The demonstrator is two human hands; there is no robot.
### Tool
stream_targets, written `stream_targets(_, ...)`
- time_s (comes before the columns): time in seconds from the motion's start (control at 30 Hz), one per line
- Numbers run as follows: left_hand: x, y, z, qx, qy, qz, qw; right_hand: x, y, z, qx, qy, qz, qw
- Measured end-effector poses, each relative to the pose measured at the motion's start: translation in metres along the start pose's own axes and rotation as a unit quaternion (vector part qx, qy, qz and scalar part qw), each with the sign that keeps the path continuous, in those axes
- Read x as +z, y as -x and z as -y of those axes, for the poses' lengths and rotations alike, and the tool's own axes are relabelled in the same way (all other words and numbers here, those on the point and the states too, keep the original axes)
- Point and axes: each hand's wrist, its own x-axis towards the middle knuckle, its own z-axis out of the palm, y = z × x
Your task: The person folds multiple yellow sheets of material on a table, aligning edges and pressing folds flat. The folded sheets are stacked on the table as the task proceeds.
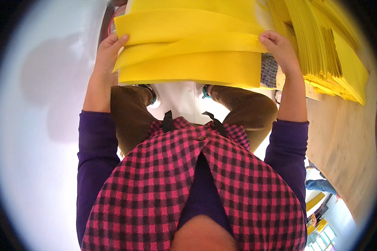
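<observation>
A yellow fabric sheet [188, 27] is stretched between my two hands above my lap, with a fold running across it. My left hand [111, 47] pinches its left edge between thumb and fingers. At the opposite edge, my right hand [279, 47] grips the sheet the same way. Under it lies more yellow fabric [188, 70], its near edge hanging just beyond my knees. Whether the upper and lower layers are joined cannot be made out.
To the right, a tall stack of folded yellow fabric [322, 50] rests on a wooden tabletop [337, 129]. A grey patterned cloth [269, 70] shows beside the lower fabric. On the left is a pale wall or floor [42, 138]. Another person's blue-clad leg [320, 185] appears at lower right.
</observation>
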Motion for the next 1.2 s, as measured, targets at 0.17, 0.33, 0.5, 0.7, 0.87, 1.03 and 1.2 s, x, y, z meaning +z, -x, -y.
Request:
stream_targets(0.17, -0.006, -0.002, 0.007, 0.028, 0.0, -0.016, 0.999, 0.004, -0.005, -0.001, 0.043, -0.015, -0.04, 0.998)
stream_targets(0.33, -0.012, -0.006, 0.01, 0.05, 0.015, -0.012, 0.999, 0.007, -0.008, -0.014, 0.046, -0.055, -0.042, 0.997)
stream_targets(0.5, -0.011, -0.005, 0.012, 0.053, 0.037, -0.034, 0.997, 0.01, -0.013, -0.022, 0.036, -0.049, -0.044, 0.997)
stream_targets(0.7, -0.015, -0.003, 0.014, 0.042, -0.097, 0.007, 0.994, 0.011, -0.007, -0.028, 0.035, -0.108, -0.115, 0.987)
stream_targets(0.87, -0.023, -0.008, 0.018, 0.064, -0.082, 0.009, 0.995, 0.012, 0.014, -0.038, -0.031, -0.177, -0.159, 0.971)
stream_targets(1.03, -0.004, 0.002, 0.011, 0.033, 0.057, -0.019, 0.998, 0.029, 0.033, -0.045, -0.012, -0.132, -0.196, 0.972)
stream_targets(1.2, 0.011, 0.01, -0.007, -0.002, 0.041, -0.035, 0.999, 0.041, 0.034, -0.044, 0.0, -0.093, -0.222, 0.971)
